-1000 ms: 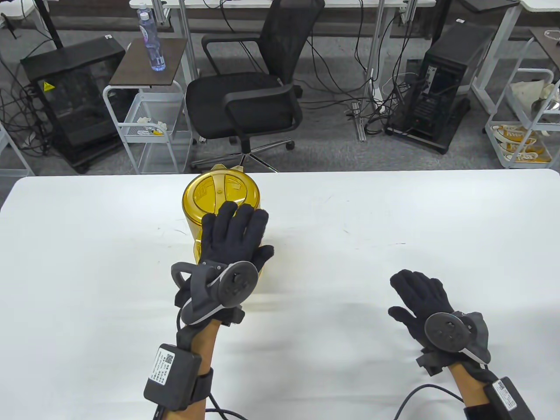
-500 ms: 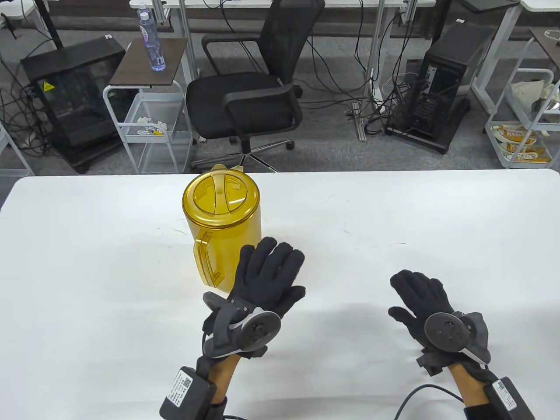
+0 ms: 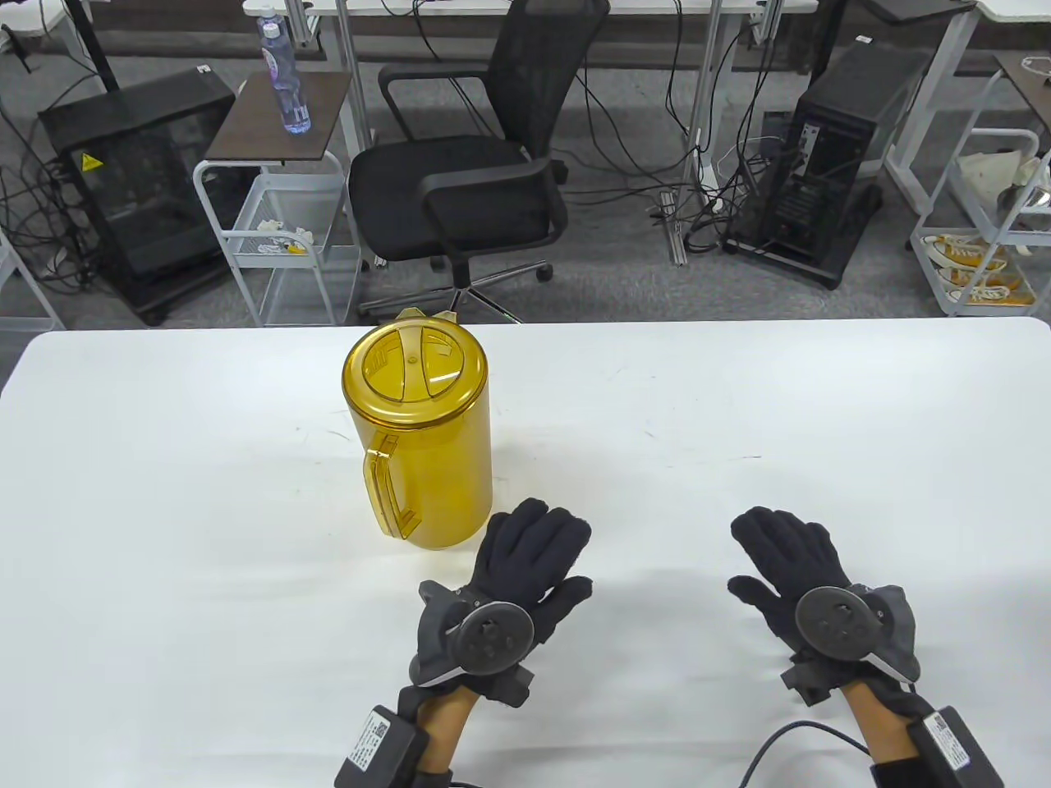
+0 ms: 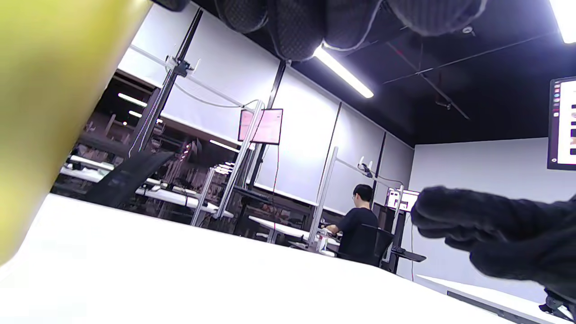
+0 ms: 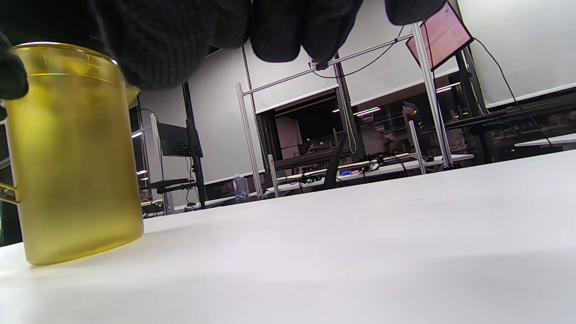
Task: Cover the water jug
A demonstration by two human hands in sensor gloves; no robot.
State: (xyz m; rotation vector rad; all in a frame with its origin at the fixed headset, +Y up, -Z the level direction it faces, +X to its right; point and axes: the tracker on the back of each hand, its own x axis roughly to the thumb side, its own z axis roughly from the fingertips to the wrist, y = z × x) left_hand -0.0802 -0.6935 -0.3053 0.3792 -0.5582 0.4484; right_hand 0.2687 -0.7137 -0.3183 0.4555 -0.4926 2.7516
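Table view: yellow jug (image 3: 419, 435) stands upright on the white table (image 3: 164, 492), lid (image 3: 413, 363) on, handle toward the near side. Left hand (image 3: 525, 566) lies flat just near-right of it, fingers straight, holding nothing. Right hand (image 3: 788, 562) sits well off right, fingers relaxed, empty too.

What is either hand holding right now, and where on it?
Nothing. The left hand and right hand are both open over the table, apart from the yellow jug, whose lid is on.
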